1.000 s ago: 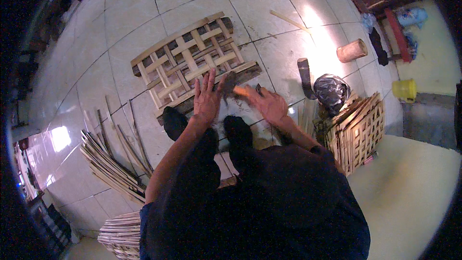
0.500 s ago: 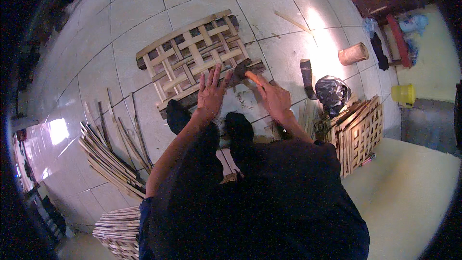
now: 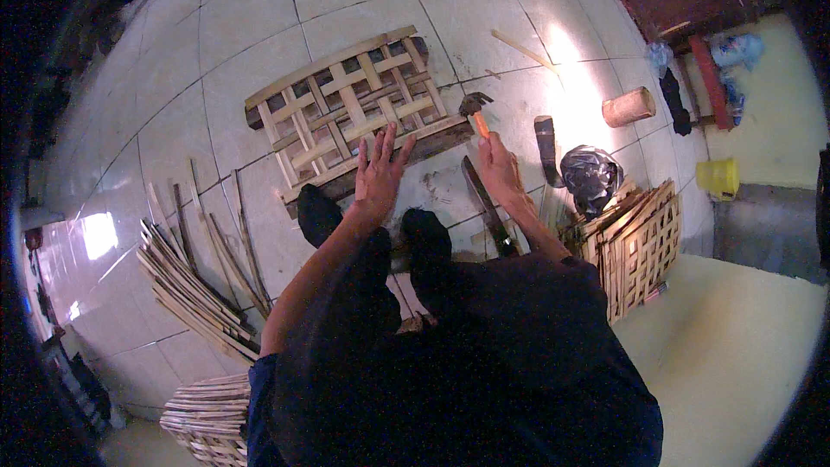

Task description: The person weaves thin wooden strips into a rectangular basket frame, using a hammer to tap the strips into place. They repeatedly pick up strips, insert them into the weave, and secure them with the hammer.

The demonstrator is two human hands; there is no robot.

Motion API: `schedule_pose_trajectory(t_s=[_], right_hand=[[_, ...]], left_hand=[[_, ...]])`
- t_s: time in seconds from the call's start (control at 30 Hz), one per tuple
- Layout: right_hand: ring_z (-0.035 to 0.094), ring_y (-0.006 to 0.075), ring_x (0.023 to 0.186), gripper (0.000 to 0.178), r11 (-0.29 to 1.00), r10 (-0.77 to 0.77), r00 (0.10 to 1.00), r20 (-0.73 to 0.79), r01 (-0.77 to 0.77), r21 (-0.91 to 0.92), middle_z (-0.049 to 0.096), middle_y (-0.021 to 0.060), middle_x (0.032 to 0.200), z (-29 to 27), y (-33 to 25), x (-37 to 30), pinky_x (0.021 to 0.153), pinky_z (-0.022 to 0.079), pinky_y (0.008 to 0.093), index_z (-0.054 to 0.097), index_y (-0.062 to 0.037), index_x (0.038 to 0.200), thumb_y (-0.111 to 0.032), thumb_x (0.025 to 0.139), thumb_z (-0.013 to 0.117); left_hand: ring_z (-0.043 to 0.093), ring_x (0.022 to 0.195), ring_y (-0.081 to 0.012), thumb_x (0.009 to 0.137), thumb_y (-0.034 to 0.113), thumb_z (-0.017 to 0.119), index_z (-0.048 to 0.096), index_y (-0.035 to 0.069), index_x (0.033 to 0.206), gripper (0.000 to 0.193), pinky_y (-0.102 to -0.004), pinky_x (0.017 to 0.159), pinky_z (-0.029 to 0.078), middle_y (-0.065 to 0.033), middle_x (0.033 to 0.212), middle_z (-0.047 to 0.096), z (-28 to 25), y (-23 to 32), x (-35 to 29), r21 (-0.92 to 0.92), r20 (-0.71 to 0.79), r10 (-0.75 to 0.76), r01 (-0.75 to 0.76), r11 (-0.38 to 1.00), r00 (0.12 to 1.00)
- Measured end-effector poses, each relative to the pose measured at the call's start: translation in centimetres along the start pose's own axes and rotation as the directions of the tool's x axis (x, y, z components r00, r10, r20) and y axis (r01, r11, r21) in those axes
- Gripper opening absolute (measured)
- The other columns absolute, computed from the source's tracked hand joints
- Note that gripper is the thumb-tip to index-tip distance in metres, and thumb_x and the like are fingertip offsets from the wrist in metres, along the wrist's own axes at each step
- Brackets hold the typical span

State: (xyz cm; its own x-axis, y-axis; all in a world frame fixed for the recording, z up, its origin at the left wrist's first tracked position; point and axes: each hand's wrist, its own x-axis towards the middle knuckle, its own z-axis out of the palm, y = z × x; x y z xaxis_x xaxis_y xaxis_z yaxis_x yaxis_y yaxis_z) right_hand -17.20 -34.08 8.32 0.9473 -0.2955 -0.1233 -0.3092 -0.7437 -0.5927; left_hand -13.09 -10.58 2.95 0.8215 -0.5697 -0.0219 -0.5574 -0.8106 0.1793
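A lattice panel of woven bamboo strips [image 3: 349, 95] lies on the tiled floor in front of me, with dark wooden bars along its far and near sides. My left hand [image 3: 378, 175] rests with fingers spread on its near edge, the fingertips over the slats. In my right hand [image 3: 499, 164] is a hammer [image 3: 481, 118] with an orange handle, gripped around the handle. Its dark head is just off the panel's near right corner. A long-bladed knife [image 3: 486, 207] lies on the floor beside my right forearm.
Loose bamboo strips [image 3: 194, 285] lie at the left, and woven panels [image 3: 635, 246] are stacked at the right. Another woven stack [image 3: 207, 415] stands at lower left. A black plastic bag [image 3: 591, 180], a dark curved object [image 3: 547, 151] and a short log [image 3: 628, 107] sit to the right.
The hammer has moved right, from the panel's near edge to beyond its corner, and its head has turned. The knife has come into fuller view. My left hand stays on the panel.
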Motion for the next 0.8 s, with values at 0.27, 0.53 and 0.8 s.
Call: schedule_pose_trajectory(t_s=[0.27,0.53,0.8], right_hand=[[0.058,0.0522,0.078,0.031,0.997,-0.022,0.999,-0.049,0.026,0.076,0.061,0.0303,0.081,1.8,-1.2,-1.3,0.063,0.044,0.0575,0.047,-0.0025,0.111,-0.031,0.099,0.041],[0.056,0.0524,0.076,0.028,0.995,-0.099,0.992,-0.078,0.101,0.020,0.059,0.0291,0.079,3.8,1.2,-1.6,0.062,0.042,0.0556,0.046,-0.0026,0.107,-0.030,0.100,0.042],[0.061,0.0486,0.070,0.027,0.990,-0.071,0.981,0.180,0.091,-0.109,0.063,0.0240,0.078,1.7,-3.3,-5.7,0.062,0.047,0.0581,0.050,-0.0073,0.102,-0.033,0.098,0.046]], left_hand=[[0.022,0.143,-0.0294,0.083,0.008,0.057,0.016,0.023,0.151,0.081,-0.0511,0.115,0.012,-0.0137,0.157,0.012,-0.4,-0.1,-0.2,-0.002,-0.028,0.012,-0.013,1.000,1.000],[0.021,0.142,-0.0340,0.084,0.007,0.054,0.020,0.021,0.150,0.076,-0.0528,0.114,0.015,-0.0174,0.155,0.016,-0.1,-0.3,-0.1,-0.023,-0.052,0.021,-0.023,0.999,0.998],[0.022,0.141,-0.0363,0.080,0.012,0.057,0.028,0.006,0.146,0.072,-0.0477,0.116,0.017,-0.0191,0.153,0.021,-1.6,-2.5,-5.6,-0.208,-0.157,-0.013,-0.021,0.978,0.987]])
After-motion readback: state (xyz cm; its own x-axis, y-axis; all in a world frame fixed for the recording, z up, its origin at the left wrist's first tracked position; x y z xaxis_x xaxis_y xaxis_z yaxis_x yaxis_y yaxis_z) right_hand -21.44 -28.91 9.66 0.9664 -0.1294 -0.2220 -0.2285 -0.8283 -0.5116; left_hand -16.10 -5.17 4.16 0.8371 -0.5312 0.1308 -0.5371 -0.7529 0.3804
